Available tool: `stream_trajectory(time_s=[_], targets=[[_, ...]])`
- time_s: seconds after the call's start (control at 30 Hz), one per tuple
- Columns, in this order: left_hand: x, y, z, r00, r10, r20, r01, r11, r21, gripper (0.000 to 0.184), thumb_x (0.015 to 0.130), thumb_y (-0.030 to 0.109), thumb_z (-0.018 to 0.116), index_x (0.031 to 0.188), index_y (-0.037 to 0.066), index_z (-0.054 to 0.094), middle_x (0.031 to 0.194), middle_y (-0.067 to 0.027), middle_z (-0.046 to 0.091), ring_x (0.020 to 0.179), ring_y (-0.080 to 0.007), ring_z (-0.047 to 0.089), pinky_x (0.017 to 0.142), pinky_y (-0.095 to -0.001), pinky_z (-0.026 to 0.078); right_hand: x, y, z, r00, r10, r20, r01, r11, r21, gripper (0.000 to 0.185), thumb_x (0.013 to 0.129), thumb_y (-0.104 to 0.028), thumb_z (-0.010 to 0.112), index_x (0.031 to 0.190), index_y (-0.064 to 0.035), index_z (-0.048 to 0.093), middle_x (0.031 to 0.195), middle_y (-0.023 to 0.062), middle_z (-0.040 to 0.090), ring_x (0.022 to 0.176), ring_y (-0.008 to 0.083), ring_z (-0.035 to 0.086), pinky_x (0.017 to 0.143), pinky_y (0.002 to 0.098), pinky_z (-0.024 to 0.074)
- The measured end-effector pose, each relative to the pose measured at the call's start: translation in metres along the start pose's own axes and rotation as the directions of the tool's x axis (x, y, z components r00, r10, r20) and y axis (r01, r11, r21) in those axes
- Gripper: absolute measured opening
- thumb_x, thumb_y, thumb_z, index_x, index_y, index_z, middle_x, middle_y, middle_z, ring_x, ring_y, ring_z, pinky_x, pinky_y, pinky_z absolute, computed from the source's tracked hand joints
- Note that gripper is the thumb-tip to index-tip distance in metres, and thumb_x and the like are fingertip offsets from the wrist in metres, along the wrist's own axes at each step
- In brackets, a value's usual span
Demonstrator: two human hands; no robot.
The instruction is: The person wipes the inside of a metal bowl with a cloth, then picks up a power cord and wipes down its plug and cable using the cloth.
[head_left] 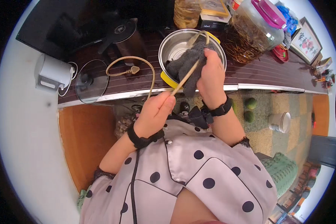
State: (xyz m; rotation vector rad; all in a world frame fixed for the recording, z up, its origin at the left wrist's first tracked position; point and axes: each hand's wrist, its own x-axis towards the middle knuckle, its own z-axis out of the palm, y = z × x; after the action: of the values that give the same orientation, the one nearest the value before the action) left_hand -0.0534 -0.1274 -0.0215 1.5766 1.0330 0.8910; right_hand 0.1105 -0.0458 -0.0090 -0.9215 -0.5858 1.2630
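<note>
My left hand pinches a beige power cord in front of the counter edge. From that hand the cord loops back over the counter to a plug. My right hand is closed on a dark grey cloth, with the cord running against it. Part of the cloth hangs into a steel pot with yellow handles, and another part drapes over its near rim. Beyond the cloth, the cord curves over the pot's far side.
A glass lid and a white kettle lie at the left. Behind them stands a dark pitcher. Right of the pot is a large jar with a pink lid. A white bucket and green melons are on the floor.
</note>
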Motion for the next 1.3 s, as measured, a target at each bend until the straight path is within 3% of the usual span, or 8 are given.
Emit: stream_trajectory(time_s=[0.13, 0.2, 0.47, 0.57, 0.73, 0.8, 1.07, 1.3], targets=[[0.001, -0.009, 0.002, 0.988, -0.154, -0.031, 0.143, 0.962, -0.234, 0.032, 0.101, 0.029, 0.039, 0.079, 0.006, 0.046, 0.063, 0.0030, 0.040, 0.053, -0.0066, 0.035, 0.048, -0.0216, 0.029, -0.003, 0.021, -0.003, 0.999, 0.032, -0.039, -0.029, 0.997, 0.077, 0.016, 0.089, -0.010, 0.048, 0.090, 0.0022, 0.058, 0.087, 0.0184, 0.058, 0.082, 0.0310, 0.054, 0.073, 0.0341, 0.0439], [0.004, -0.007, 0.000, 0.986, -0.162, -0.032, 0.147, 0.951, -0.273, 0.032, 0.101, 0.030, 0.039, 0.079, 0.007, 0.045, 0.063, 0.0033, 0.039, 0.053, -0.0063, 0.033, 0.047, -0.0214, 0.027, -0.026, 0.035, -0.015, 0.648, -0.455, 0.611, 0.738, 0.177, -0.651, 0.014, 0.084, -0.006, 0.053, 0.095, 0.0024, 0.056, 0.084, 0.0164, 0.055, 0.080, 0.0310, 0.053, 0.072, 0.0344, 0.0445], [0.004, 0.003, -0.008, 0.970, -0.233, 0.068, 0.237, 0.846, -0.477, 0.031, 0.101, 0.030, 0.038, 0.079, 0.008, 0.042, 0.061, 0.0038, 0.035, 0.052, -0.0056, 0.029, 0.046, -0.0217, 0.023, -0.018, 0.033, -0.013, 0.542, -0.547, 0.638, 0.798, 0.096, -0.595, 0.013, 0.085, -0.007, 0.053, 0.095, 0.0001, 0.058, 0.086, 0.0169, 0.058, 0.081, 0.0311, 0.055, 0.073, 0.0374, 0.0433], [-0.001, 0.001, -0.010, 0.974, -0.198, 0.108, 0.224, 0.894, -0.387, 0.031, 0.101, 0.029, 0.038, 0.079, 0.009, 0.042, 0.061, 0.0042, 0.034, 0.051, -0.0056, 0.028, 0.046, -0.0217, 0.022, 0.015, 0.019, -0.003, 0.983, -0.167, 0.072, 0.176, 0.972, -0.156, 0.015, 0.087, -0.010, 0.050, 0.091, 0.0014, 0.058, 0.088, 0.0176, 0.059, 0.083, 0.0298, 0.055, 0.075, 0.0364, 0.0431], [0.000, 0.000, -0.006, 0.962, -0.264, 0.064, 0.260, 0.826, -0.499, 0.031, 0.101, 0.029, 0.037, 0.077, 0.009, 0.041, 0.060, 0.0045, 0.033, 0.049, -0.0058, 0.026, 0.045, -0.0215, 0.021, 0.013, 0.022, -0.002, 0.985, -0.166, 0.048, 0.171, 0.977, -0.128, 0.017, 0.089, -0.011, 0.047, 0.092, 0.0023, 0.057, 0.089, 0.0198, 0.059, 0.086, 0.0310, 0.055, 0.076, 0.0378, 0.0431], [0.001, -0.003, -0.007, 0.963, -0.259, 0.078, 0.260, 0.806, -0.531, 0.032, 0.101, 0.029, 0.037, 0.077, 0.009, 0.040, 0.060, 0.0044, 0.033, 0.049, -0.0058, 0.026, 0.044, -0.0216, 0.021, -0.011, 0.030, -0.009, 0.560, -0.566, 0.604, 0.778, 0.109, -0.619, 0.013, 0.086, -0.008, 0.050, 0.096, 0.0006, 0.053, 0.081, 0.0181, 0.052, 0.078, 0.0350, 0.051, 0.068, 0.0421, 0.0414], [0.003, 0.004, -0.003, 0.966, -0.255, 0.051, 0.245, 0.831, -0.500, 0.033, 0.101, 0.030, 0.037, 0.076, 0.009, 0.040, 0.060, 0.0041, 0.034, 0.050, -0.0060, 0.027, 0.045, -0.0221, 0.022, -0.025, 0.038, -0.015, 0.498, -0.526, 0.690, 0.846, 0.118, -0.520, 0.016, 0.083, -0.004, 0.052, 0.097, -0.0007, 0.057, 0.086, 0.0169, 0.056, 0.080, 0.0346, 0.054, 0.071, 0.0409, 0.0427], [-0.011, -0.012, -0.013, 0.960, -0.270, 0.078, 0.269, 0.806, -0.527, 0.025, 0.101, 0.025, 0.039, 0.087, 0.006, 0.048, 0.061, 0.0033, 0.036, 0.051, -0.0050, 0.029, 0.045, -0.0203, 0.023, 0.040, -0.016, -0.008, 0.985, -0.162, -0.064, 0.162, 0.987, -0.003, 0.024, 0.090, -0.018, 0.049, 0.092, 0.0038, 0.059, 0.089, 0.0083, 0.063, 0.081, 0.0178, 0.059, 0.075, 0.0306, 0.0469]])
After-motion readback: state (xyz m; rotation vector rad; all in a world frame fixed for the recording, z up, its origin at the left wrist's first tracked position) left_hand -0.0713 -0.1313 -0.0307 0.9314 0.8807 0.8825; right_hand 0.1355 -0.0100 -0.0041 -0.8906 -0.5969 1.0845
